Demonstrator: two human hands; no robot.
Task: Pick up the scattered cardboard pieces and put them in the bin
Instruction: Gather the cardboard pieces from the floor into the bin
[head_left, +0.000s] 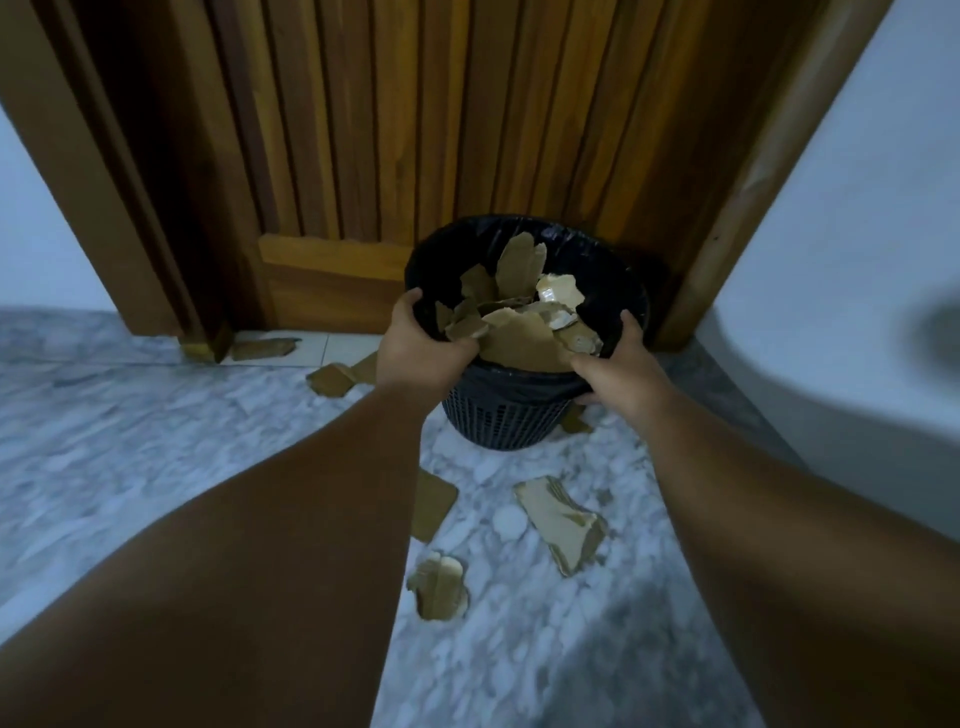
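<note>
By the door (467, 130), left hand (415, 343) and right hand (618, 364) grip the bin (498, 421); we judge scattered cardboard pieces (563, 522) need gathering next.

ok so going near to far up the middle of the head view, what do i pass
small torn cardboard piece → black bin → wooden door

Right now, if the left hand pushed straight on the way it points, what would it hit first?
The left hand grips the bin at its rim, so it would probably push into the cardboard pieces piled inside first; the wooden door lies beyond. Depth is unclear.
</note>
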